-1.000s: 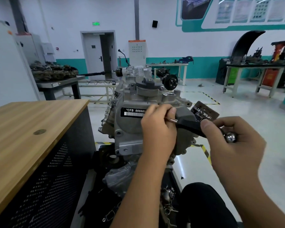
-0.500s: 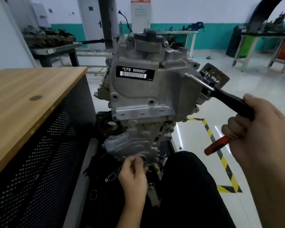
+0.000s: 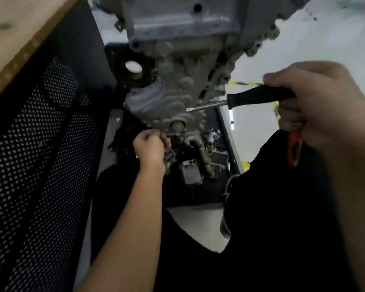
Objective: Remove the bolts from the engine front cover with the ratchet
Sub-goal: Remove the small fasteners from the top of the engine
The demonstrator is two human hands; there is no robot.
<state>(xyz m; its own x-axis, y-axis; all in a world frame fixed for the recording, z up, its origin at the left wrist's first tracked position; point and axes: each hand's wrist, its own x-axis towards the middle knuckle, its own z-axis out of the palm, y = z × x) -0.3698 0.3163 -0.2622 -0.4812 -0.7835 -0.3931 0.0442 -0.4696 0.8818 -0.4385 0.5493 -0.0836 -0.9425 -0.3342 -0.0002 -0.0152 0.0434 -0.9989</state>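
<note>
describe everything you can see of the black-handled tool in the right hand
The tool has a slim, shiny metal shaft running out of a black, ribbed-looking grip that seems to be plastic or rubber. It lies close to level, its tip pointing left toward the lower engine front cover and appearing to stop short of it, though blur leaves that unsure. The right hand grips the handle's far end, which hides its rear; a red-and-black handle sticks out below the same hand. No socket head is visible.

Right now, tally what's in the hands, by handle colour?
Black-handled tool, right hand: 1
Red-handled tool, right hand: 1
Left hand: curled by the engine cover, contents too blurred to tell
Total: 2 tools
</note>
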